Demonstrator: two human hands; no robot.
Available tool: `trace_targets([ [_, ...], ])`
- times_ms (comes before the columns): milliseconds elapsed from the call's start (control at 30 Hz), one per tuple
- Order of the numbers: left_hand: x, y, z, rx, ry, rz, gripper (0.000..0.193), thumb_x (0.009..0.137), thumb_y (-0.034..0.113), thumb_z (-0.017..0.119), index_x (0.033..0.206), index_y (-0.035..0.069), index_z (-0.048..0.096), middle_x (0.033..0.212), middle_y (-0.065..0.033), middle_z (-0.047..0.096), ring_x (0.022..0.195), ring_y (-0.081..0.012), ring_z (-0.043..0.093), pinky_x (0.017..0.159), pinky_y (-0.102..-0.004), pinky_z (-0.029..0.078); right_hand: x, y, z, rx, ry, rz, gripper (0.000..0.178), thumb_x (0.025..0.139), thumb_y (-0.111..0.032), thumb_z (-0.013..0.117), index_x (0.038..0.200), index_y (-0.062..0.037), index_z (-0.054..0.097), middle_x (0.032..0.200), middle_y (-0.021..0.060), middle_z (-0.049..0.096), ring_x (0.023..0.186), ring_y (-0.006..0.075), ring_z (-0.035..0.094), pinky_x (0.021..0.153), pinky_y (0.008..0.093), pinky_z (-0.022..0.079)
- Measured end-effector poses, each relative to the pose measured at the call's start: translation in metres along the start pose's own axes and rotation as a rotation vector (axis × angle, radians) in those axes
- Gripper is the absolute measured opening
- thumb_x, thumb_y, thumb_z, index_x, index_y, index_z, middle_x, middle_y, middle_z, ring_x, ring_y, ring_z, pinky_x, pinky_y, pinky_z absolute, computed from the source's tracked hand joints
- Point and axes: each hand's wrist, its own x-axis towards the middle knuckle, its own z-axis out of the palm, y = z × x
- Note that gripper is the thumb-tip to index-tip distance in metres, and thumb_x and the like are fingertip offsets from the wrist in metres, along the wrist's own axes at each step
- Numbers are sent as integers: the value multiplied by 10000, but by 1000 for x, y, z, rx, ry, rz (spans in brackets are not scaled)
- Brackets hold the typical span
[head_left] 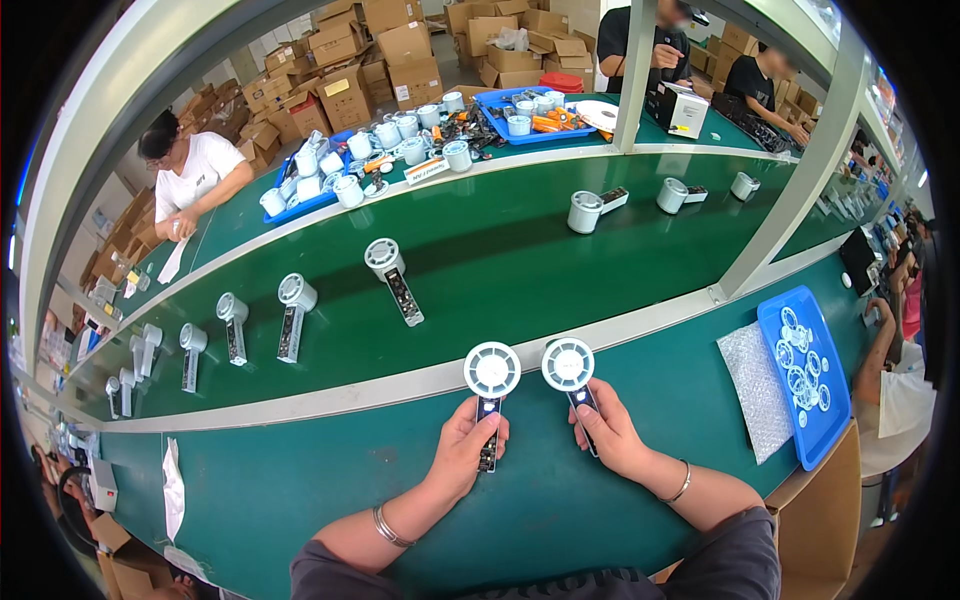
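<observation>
One white fan (491,376) is sitting in the left hand (462,442) and another fan (568,366) is sitting in the right hand (612,440), side by side above the green desk (310,470). The fingers of both hands are gripping the dark handles (487,456), with thumbs in front. Some right fingers are hiding, so I cannot tell how tightly they are curling. Both round tops are pointing away from the person. The left fan is standing nearly straight; the right one is leaning left. Up and to the left, a third fan (385,262) is resting on the green belt (500,270), nearer the left hand, its long handle pointing toward it.
</observation>
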Motion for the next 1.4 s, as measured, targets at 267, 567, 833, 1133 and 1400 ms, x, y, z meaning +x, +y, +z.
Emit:
trace_targets([
  [267, 0, -2, -2, 14, 1, 1, 245, 905, 141, 517, 1116, 23, 478, 754, -39, 554, 594, -81, 494, 533, -205, 410, 1, 1, 1, -6, -11, -10, 392, 956, -224, 418, 1256, 0, 299, 879, 71, 488, 626, 101, 480, 551, 240, 431],
  [567, -3, 5, 3, 56, -37, -38, 246, 891, 137, 538, 1091, 13, 467, 747, -47, 546, 584, -89, 486, 505, -212, 402, -2, 2, 4, 6, 45, 26, 397, 924, -124, 457, 1285, -60, 305, 882, 64, 511, 614, 89, 490, 539, 224, 439],
  [833, -5, 3, 1, 159, -58, -122, 290, 852, 91, 541, 1098, 14, 409, 749, -88, 545, 564, -111, 491, 463, -237, 422, 1, -9, 7, -157, 182, 55, 509, 826, -194, 627, 1226, 2, 382, 773, 49, 533, 546, 80, 508, 481, 226, 435],
  [1133, -35, 21, -34, 1044, -91, 95, 254, 765, 190, 667, 944, 21, 607, 632, -58, 569, 491, -114, 502, 449, -266, 401, -60, -43, -37, -295, -16, 309, 546, 803, -246, 612, 1260, -29, 406, 843, 118, 593, 585, 154, 567, 520, 289, 475],
  [1400, -73, 60, -11, 1024, -71, 265, 372, 786, 106, 657, 1119, -13, 541, 987, -130, 629, 899, -180, 606, 778, -295, 476, -102, -63, -49, -446, -25, 145, 513, 813, -234, 607, 1243, -23, 423, 863, 112, 584, 689, 171, 588, 612, 284, 485],
])
